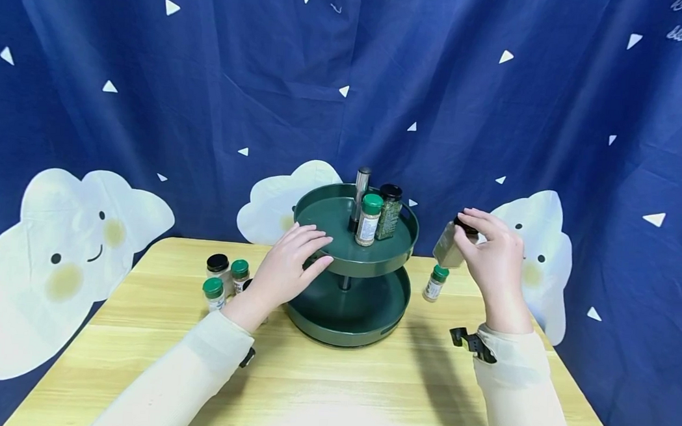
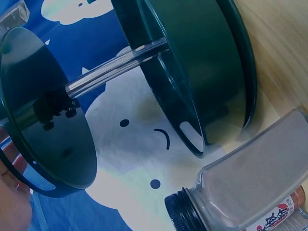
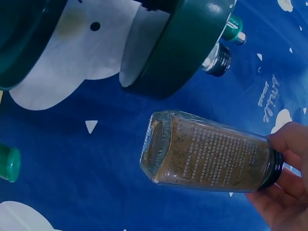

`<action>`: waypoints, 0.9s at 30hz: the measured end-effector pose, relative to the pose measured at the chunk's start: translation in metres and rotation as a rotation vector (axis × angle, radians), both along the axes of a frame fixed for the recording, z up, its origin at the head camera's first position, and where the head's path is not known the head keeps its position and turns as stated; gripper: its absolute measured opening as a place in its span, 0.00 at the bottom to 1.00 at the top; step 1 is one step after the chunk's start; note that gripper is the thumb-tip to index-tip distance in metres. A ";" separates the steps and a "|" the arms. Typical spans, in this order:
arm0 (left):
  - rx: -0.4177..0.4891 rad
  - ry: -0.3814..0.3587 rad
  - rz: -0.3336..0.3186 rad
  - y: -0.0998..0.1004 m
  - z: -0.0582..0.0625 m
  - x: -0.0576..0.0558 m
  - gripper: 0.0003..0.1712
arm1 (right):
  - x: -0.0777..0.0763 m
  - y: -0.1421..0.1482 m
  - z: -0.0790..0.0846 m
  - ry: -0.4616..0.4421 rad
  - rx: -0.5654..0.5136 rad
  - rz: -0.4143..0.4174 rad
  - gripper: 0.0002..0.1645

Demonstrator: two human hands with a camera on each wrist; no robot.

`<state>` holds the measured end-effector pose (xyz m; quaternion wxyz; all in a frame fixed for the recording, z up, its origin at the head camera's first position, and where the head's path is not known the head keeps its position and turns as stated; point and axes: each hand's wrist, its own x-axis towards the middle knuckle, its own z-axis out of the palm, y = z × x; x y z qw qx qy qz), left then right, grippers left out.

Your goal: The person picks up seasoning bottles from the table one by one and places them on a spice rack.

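In the head view my right hand (image 1: 493,252) pinches the black lid of a square glass spice jar (image 1: 449,247), lifted off the table and tilted. Brown powder and white printed text show on this jar (image 3: 211,154) in the right wrist view. My left hand (image 1: 283,271) is at the left rim of the dark green two-tier rack (image 1: 367,267), its fingers extended over the upper tray. Through the rim's slot, the left wrist view shows some of these fingers. On the upper tray stand a green-capped bottle (image 1: 368,221) and a black-capped jar of green flakes (image 1: 389,213).
Left of the rack, a black-capped jar (image 1: 218,267) and green-capped bottles (image 1: 213,293) stand on the wooden table (image 1: 330,382), partly behind my left hand. Another green-capped bottle (image 1: 435,284) stands right of the rack. A blue curtain (image 1: 209,68) hangs behind.
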<state>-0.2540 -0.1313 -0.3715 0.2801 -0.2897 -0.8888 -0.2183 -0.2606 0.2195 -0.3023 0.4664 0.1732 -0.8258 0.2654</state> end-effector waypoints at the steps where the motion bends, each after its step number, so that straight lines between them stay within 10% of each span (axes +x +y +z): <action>1: 0.001 0.000 0.000 0.000 0.000 0.000 0.25 | 0.000 -0.001 0.001 0.001 -0.003 0.001 0.11; 27: 0.003 0.003 0.000 0.002 0.001 0.000 0.25 | -0.006 -0.035 0.030 0.057 0.003 0.116 0.11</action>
